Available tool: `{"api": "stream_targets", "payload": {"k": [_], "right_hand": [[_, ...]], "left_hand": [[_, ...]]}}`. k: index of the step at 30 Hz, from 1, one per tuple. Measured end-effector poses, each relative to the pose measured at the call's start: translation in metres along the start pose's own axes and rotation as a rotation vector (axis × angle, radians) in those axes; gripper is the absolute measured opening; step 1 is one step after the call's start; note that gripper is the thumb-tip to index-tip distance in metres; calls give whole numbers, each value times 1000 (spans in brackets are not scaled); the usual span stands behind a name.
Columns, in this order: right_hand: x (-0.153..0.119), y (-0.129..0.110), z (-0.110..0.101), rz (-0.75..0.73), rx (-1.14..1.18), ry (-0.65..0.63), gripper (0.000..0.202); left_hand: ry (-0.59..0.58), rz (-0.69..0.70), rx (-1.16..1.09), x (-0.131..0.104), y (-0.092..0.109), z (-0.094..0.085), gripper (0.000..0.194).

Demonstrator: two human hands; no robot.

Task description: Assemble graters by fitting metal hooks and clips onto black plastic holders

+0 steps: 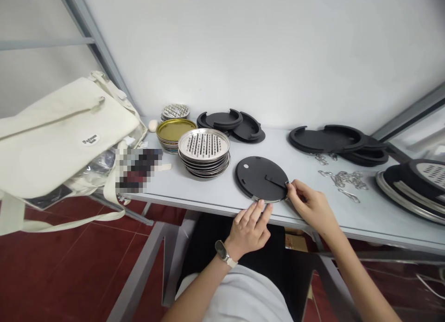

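A round black plastic disc point(261, 176) lies on the table near its front edge, with a white dot and a thin bar-like slot on top. A light rim shows along its near side. The outstretched fingers of my left hand point(251, 229) touch that near rim. At the disc's right edge, my right hand point(313, 207) pinches with thumb and forefinger; what it holds, if anything, is too small to make out. Several metal wire clips point(347, 179) lie to the right. Left of the disc stands a stack of round metal grater plates point(204, 145).
Gold-coloured round lids point(176, 128) and a smaller grater stack point(175, 111) stand at the back left. Black round holders point(325, 138) lie at the back right, others point(222, 120) behind the graters. Assembled pieces point(413, 192) sit far right. A cream bag point(69, 132) occupies the left.
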State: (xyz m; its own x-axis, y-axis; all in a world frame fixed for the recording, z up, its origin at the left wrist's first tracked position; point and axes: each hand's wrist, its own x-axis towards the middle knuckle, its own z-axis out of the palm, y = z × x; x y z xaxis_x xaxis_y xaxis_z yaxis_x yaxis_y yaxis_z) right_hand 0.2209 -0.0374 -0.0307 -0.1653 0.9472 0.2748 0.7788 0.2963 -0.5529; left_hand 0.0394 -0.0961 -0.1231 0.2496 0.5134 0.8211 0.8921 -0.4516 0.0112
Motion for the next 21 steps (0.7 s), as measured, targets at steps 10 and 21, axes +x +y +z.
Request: {"api": "stream_targets", "payload": {"k": [10, 21], "right_hand": [[0, -2, -1, -10, -21, 6, 33], [0, -3, -2, -32, -14, 23, 31]], "left_hand": [[8, 2, -5, 1, 0, 1, 57], [7, -1, -14, 2, 0, 0, 55]]}}
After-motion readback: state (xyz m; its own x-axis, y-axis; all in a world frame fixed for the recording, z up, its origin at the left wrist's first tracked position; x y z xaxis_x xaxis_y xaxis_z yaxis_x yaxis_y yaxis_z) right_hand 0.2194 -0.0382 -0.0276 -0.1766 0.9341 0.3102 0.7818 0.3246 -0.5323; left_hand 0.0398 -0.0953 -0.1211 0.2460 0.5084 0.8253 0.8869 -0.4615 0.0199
